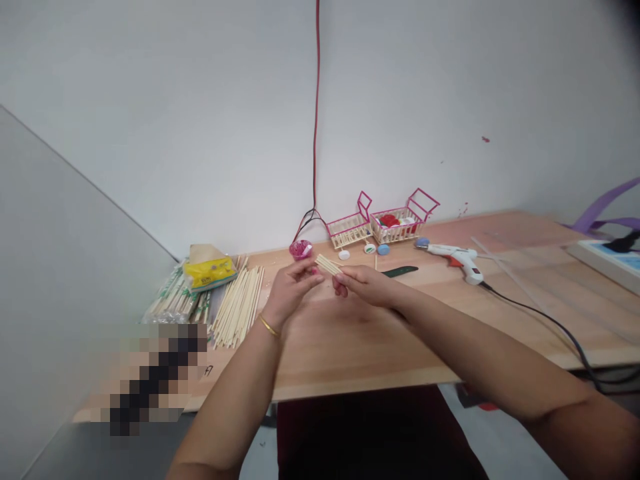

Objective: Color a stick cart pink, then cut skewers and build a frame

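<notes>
Head camera, and from where I stand the desk (345,360) is pale wood with soft, streaky grain. On it, to the left, a loose pile of sticks (240,307) fans out, slim, straight and cream-coloured, beside wrapped bundles (173,293) in crinkled clear plastic with green print. A soft, creased yellow packet (213,272) lies over them. Toward the wall stand two little lattice carts, a left cart (349,233) and a right cart (395,232), slatted in pale wood with pink rims and angular pink handles; the right one carries red and white pieces. A pink rounded bowl (301,250) sits just beside the left one.

Above the middle of the desk, the right hand (367,283) has its grip closed on a few short sticks (328,265). They lie side by side like a small raft, smooth and pale, ends pointing up and left. The left hand (291,290) has its grip loosely parted, thumb away from the fingers, close to those ends; I can't tell whether it touches them.

Wood stretches from the hands to the straight near edge. The wall bounds the back, and a white glue gun (463,260) with a black cord bounds the right.
</notes>
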Available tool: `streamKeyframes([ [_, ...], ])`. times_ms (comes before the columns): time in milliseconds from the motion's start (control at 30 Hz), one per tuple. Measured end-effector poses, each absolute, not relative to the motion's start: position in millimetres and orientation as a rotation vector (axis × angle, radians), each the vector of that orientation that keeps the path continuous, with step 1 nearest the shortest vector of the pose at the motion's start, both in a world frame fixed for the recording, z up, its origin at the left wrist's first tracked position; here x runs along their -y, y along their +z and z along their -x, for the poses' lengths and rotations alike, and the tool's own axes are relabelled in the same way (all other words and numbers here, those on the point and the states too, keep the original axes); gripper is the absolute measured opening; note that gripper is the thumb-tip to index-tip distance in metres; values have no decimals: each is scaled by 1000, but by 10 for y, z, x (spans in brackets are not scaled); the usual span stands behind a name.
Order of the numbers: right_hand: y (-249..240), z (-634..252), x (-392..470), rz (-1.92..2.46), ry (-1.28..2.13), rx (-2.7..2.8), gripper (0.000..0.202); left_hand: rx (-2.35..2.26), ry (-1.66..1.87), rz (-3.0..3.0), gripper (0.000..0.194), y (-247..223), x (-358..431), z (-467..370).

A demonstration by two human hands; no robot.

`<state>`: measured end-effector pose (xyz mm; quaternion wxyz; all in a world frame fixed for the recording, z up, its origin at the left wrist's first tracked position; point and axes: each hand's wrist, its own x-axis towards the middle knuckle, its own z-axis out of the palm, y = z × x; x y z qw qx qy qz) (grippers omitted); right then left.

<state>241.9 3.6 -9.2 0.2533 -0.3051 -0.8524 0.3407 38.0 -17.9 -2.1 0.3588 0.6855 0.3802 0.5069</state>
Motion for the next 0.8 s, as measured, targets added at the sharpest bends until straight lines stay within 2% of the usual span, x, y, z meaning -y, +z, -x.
streamKeyframes([
  [67, -104, -2403, -6, 679, 1064, 2217, 43, -916, 1263, -1801, 22, -9, 240, -468],
  [233, -167, -2299, 64, 555, 1141, 2176, 47, -968, 1352, -1763, 26, -27, 367, -646],
  [367, -272, -2252, 10, 597, 1045, 2215, 52, -990, 1370, -1883, 22, -13, 390, -646],
  [500, -321, -2243, -60, 556, 779, 2286, 56, -975, 1328, -2004, 24, 20, 386, -629],
  [800, -412, -2246, -57, 723, 656, 2414, 34, -1050, 1103, -2025, 31, -216, 182, -560],
])
